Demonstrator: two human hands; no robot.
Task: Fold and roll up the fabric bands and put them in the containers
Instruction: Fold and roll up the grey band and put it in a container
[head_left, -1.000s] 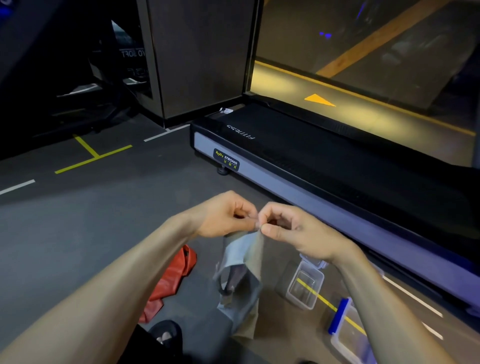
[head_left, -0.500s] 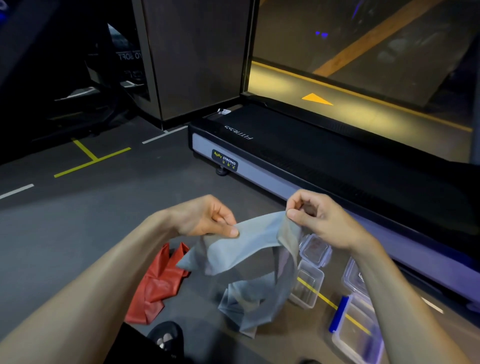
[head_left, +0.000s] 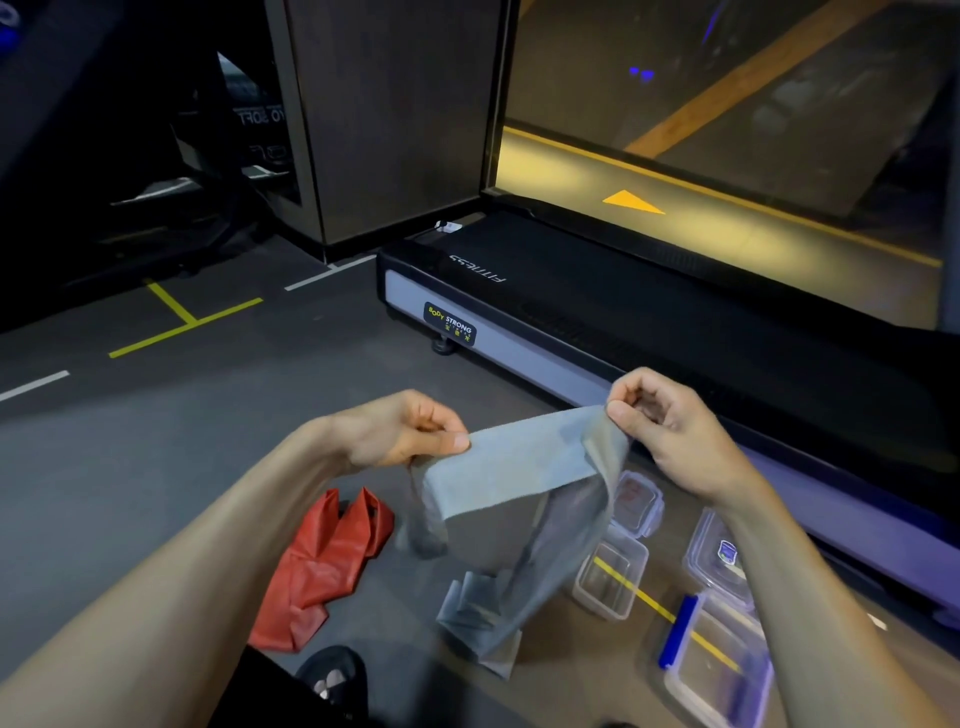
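A grey fabric band (head_left: 519, 467) stretches between my hands above the floor, its loose end trailing down to the floor. My left hand (head_left: 405, 431) pinches its left end between thumb and fingers. My right hand (head_left: 660, 431) pinches the right end a little higher. A crumpled red band (head_left: 327, 566) lies on the floor under my left forearm. Clear plastic containers sit on the floor at lower right: a small open one (head_left: 613, 577), a lid (head_left: 636, 501) behind it, and a larger one with a blue clip (head_left: 711, 660).
A black treadmill deck (head_left: 597, 312) with a grey side rail runs diagonally just beyond my hands. Another clear lid (head_left: 719, 558) lies beside its rail. A dark shoe (head_left: 332, 675) shows at the bottom edge. Yellow and white floor lines mark the grey floor at left.
My hands, pinched close together a second ago, have moved apart, the right one going right and up. The grey band now spreads flat between them.
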